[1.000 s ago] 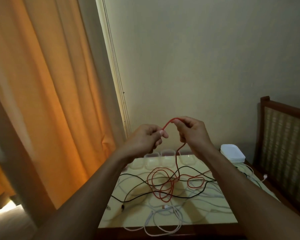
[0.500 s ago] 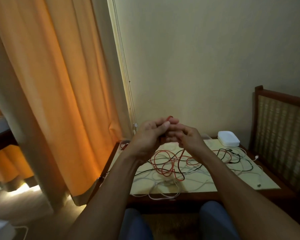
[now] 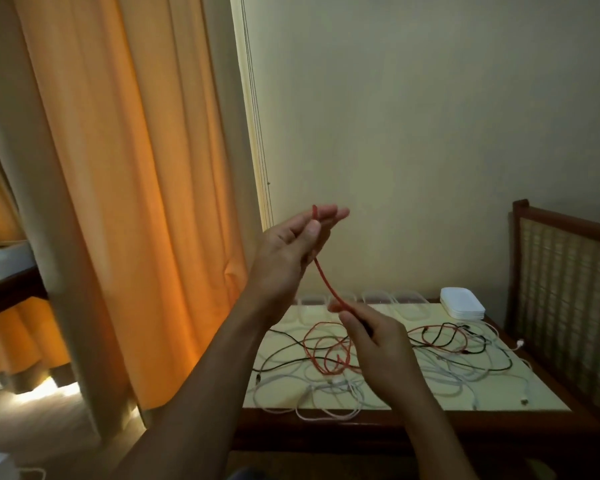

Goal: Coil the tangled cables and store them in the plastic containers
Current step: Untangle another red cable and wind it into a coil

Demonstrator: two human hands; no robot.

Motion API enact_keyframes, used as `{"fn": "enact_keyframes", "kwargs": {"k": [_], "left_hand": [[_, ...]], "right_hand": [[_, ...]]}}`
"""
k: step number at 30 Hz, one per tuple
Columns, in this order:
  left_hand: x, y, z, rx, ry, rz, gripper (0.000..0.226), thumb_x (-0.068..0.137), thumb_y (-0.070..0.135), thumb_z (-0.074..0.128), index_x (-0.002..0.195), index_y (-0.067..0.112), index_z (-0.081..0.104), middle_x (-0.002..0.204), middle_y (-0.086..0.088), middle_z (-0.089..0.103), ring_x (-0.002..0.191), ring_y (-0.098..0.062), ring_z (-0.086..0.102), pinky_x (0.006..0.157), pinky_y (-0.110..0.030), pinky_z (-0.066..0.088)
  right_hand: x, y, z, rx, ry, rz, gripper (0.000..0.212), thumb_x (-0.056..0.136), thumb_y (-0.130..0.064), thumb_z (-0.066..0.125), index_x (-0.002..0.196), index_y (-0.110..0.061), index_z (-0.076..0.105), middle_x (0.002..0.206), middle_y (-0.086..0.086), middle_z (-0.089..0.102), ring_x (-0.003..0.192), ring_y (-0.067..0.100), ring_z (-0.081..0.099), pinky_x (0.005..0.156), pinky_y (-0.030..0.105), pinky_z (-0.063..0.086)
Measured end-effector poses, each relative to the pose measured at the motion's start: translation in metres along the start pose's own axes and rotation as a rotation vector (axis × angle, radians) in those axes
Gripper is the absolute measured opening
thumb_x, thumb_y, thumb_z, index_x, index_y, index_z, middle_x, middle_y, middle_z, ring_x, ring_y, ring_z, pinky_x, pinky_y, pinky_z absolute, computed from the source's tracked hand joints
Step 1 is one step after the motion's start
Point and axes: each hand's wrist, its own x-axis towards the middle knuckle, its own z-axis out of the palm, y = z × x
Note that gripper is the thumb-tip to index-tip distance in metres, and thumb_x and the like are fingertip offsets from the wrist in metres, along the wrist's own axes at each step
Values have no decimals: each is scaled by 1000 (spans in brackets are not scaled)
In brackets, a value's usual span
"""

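Observation:
My left hand (image 3: 288,251) is raised above the table, pinching the end of a red cable (image 3: 326,282) between thumb and fingers. The cable runs down and to the right into my right hand (image 3: 378,337), which grips it lower, just above the table. Below, the rest of the red cable lies looped in a tangle (image 3: 329,355) with black cables (image 3: 440,341) and white cables (image 3: 326,400). Several clear plastic containers (image 3: 378,297) stand in a row along the table's far edge, partly hidden by my hands.
The low table (image 3: 499,400) has a pale top and dark wooden frame. A stack of white lids (image 3: 462,303) lies at its back right corner. An orange curtain (image 3: 118,202) hangs on the left, and a wooden woven panel (image 3: 568,289) stands on the right.
My hands were together at the cable's end; now the left has risen and the right has slid down the red cable, stretching a straight length between them.

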Motion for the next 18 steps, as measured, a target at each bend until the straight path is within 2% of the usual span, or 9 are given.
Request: {"fn": "enact_keyframes", "kwargs": {"k": [2, 4, 5, 10, 12, 15, 18], "left_hand": [[-3, 1, -3, 247, -62, 25, 31, 108, 9, 45, 134, 9, 63, 132, 1, 70, 135, -10, 55, 117, -30, 39], [-5, -1, -4, 473, -142, 27, 31, 107, 11, 49, 133, 14, 66, 131, 9, 70, 133, 3, 53, 111, -16, 39], [-6, -2, -5, 550, -173, 16, 31, 107, 12, 50, 132, 17, 68, 131, 12, 69, 132, 6, 52, 110, -14, 40], [-15, -7, 0, 783, -340, -43, 29, 106, 21, 54, 129, 25, 71, 128, 14, 70, 125, 3, 58, 110, -28, 47], [-20, -3, 4, 787, -398, -61, 29, 107, 21, 52, 128, 24, 71, 126, 12, 71, 121, 3, 60, 105, -25, 47], [-25, 3, 6, 693, -460, -123, 31, 109, 19, 46, 125, 19, 72, 122, 9, 73, 120, -4, 63, 106, -31, 47], [-31, 8, 7, 563, -504, -206, 35, 109, 11, 39, 123, 12, 71, 117, 4, 76, 121, -10, 64, 101, -26, 47]], "right_hand": [[-7, -6, -2, -34, 80, -76, 20, 101, -23, 60, 109, -31, 76, 96, -25, 73, 90, -2, 67, 71, 14, 48], [-7, -14, -8, -80, 186, -150, 19, 98, -17, 64, 105, -28, 77, 90, -23, 72, 87, -2, 67, 70, 11, 48], [-6, -19, -13, -106, 240, -181, 18, 96, -16, 66, 104, -27, 77, 87, -21, 72, 86, -1, 67, 70, 12, 49], [-8, -42, -42, -283, 391, -353, 13, 90, -21, 71, 100, -20, 79, 85, -15, 70, 82, 5, 66, 72, 19, 51], [-9, -47, -50, -344, 383, -409, 11, 88, -23, 74, 97, -20, 79, 81, -14, 68, 76, 5, 63, 69, 18, 47], [-3, -51, -62, -393, 354, -467, 7, 85, -19, 79, 92, -22, 79, 75, -13, 63, 75, 5, 54, 66, 17, 40], [11, -59, -68, -374, 334, -521, 4, 85, -20, 78, 89, -21, 79, 75, -11, 65, 74, 9, 54, 64, 23, 42]]}}
